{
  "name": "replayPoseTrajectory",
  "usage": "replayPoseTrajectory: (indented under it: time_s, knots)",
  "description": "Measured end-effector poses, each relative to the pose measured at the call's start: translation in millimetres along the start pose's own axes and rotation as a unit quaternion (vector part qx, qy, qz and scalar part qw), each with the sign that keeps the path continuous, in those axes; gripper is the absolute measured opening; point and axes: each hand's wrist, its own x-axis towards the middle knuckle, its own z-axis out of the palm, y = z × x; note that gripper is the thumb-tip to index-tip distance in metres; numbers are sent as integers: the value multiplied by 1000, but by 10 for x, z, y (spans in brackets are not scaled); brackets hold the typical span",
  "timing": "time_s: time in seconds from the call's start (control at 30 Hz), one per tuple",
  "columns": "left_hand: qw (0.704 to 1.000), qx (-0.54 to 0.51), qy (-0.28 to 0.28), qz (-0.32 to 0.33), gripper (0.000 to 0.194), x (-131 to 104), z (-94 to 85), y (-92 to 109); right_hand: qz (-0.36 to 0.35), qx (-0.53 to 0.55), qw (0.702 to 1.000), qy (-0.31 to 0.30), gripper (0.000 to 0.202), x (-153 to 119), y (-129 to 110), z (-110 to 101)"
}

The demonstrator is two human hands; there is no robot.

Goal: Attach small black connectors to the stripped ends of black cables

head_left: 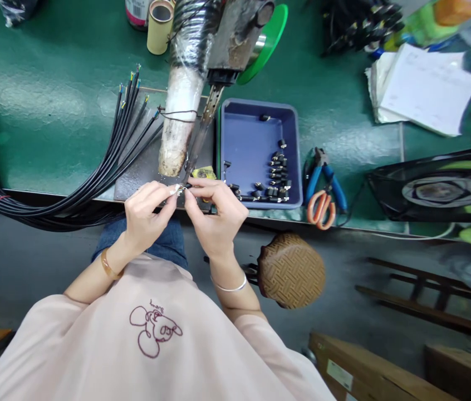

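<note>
My left hand point(147, 214) is closed in a pinch at the table's front edge, with a tiny whitish piece and thin wire-like ends at its fingertips. Close beside it, my right hand point(216, 214) pinches too; a small dark bit shows at its fingertips, too small to make out. Just above the fingertips comes the lower end of a soldering iron point(205, 122), pointing down toward them. A yellow sponge-like piece point(204, 173) lies behind my right hand. To the right, a blue-grey bin point(259, 106) holds several small black-and-metal connectors point(278, 167).
Black cables point(72, 196) with stripped coloured ends curve in from the left. A wrapped white tube point(181, 106) and green disc point(266, 47) stand above. Blue-handled cutters point(323, 175), orange-handled scissors point(321, 210) and papers point(427, 89) lie right. A stool point(292, 270) stands below.
</note>
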Motion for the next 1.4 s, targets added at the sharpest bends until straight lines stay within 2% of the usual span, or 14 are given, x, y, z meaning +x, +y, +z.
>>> replayPoseTrajectory:
  time_s: [0.17,0.33,0.47,0.57,0.63,0.73,0.8,0.87,1.0,1.17,1.27,1.33,1.4]
  knots:
    - [1000,2,4,13,10,2,4,-13,-12,8,1000,5,15,5,-17,-21]
    - [999,-13,-30,-7,11,-19,-44,-22,-12,24,1000,-17,15,-65,9,-42]
    - [997,-25,-60,-43,10,-60,-81,-8,4,25,999,-36,12,-111,14,-74]
    - [989,-74,-82,-95,8,-98,-99,14,26,50,997,-43,11,-137,3,-123]
    - [977,-115,-115,-137,7,-131,-116,22,37,69,996,-43,10,-166,-3,-161]
    - [951,-153,-199,-183,7,-213,-151,10,45,75,996,-27,8,-225,-1,-219]
    - [932,-157,-261,-195,9,-294,-172,-12,41,77,996,-4,8,-260,14,-257]
    - [924,-148,-294,-196,9,-390,-187,-38,32,83,996,24,8,-281,39,-299]
    - [934,-129,-257,-212,11,-548,-215,-88,-7,80,995,64,2,-291,100,-426]
    - [924,-160,-211,-275,12,-563,-300,-124,-69,14,993,97,24,-287,60,-650]
    - [921,-170,-182,-300,12,-530,-370,-152,-43,-73,995,50,26,-198,-22,-750]
    - [919,-173,-161,-314,13,-518,-426,-182,-9,-156,987,-27,20,-89,-19,-795]
    - [916,-181,-136,-330,16,-515,-495,-221,15,-236,967,-97,19,34,82,-836]
